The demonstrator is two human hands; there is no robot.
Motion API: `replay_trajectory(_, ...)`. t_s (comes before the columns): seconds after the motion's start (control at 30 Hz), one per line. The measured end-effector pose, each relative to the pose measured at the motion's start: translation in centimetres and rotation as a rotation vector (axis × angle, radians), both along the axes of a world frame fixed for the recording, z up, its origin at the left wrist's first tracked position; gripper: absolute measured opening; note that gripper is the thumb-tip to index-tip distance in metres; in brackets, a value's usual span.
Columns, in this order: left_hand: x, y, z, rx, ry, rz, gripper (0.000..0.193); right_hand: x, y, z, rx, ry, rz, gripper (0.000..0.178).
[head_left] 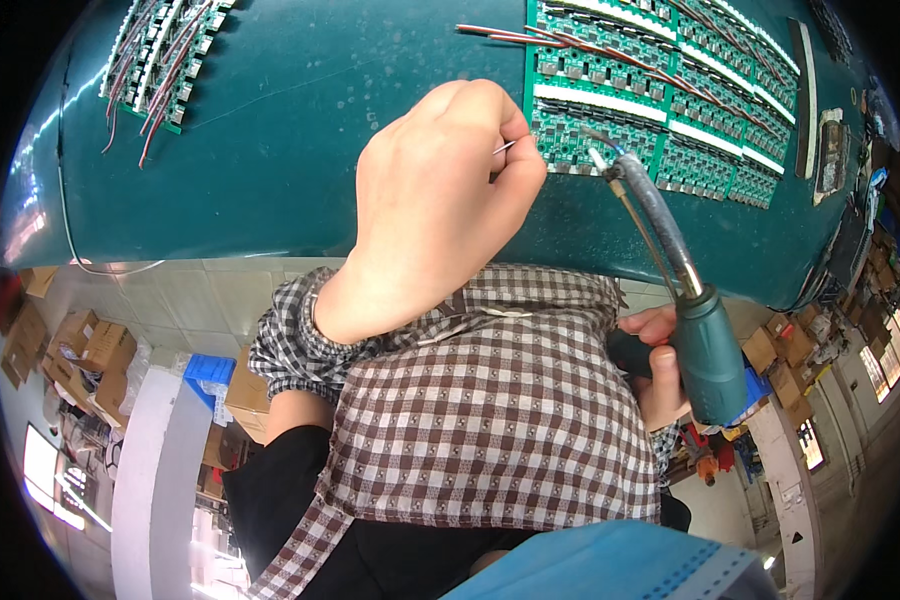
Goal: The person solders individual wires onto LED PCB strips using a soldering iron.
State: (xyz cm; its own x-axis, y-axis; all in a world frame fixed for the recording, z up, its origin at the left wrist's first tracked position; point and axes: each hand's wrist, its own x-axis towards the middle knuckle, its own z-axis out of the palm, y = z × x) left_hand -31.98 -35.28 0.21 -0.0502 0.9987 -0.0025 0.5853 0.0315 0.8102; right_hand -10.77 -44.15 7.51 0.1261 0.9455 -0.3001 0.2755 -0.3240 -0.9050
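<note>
Left of the circuit panel point(705, 180), our left hand point(440, 180) pinches thin wire point(505, 147); in front, our right hand point(660, 390) grips the soldering iron point(712, 350). Far rows carry leads point(570, 41); the nearest seems unwired.

Brown cardboard boxes point(110, 345) lie left of a pale pillar point(150, 465) and a blue bin point(208, 376).

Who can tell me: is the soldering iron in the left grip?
No, the right grip holds the soldering iron; the left grip pinches a thin piece.
</note>
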Motion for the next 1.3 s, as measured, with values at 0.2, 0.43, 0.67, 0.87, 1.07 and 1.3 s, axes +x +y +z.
replay_trajectory(0.2,-0.8,-0.8,0.5,0.018,-0.014,-0.009,0.01,1.0,1.3,-1.1,0.123,0.201,-0.078,0.042)
replay_trajectory(0.43,-6.1,4.1,2.4,0.294,0.262,0.086,0.017,3.1,3.1,-1.6,0.165,0.374,-0.187,0.038)
replay_trajectory(0.67,-8.4,7.5,-0.2,0.184,0.358,0.183,0.016,3.5,3.8,-2.1,0.259,0.408,-0.053,0.038)
replay_trajectory(0.87,-8.9,6.8,0.0,0.226,0.353,0.205,0.012,3.7,3.7,-2.3,0.239,0.388,-0.074,0.038)
replay_trajectory(1.07,-8.3,6.0,2.0,0.296,0.451,0.164,0.01,3.5,3.6,-2.3,0.212,0.375,-0.081,0.039)
replay_trajectory(1.3,-6.8,4.1,3.9,0.025,0.33,0.111,0.011,3.1,3.3,-2.3,0.204,0.412,-0.115,0.038)
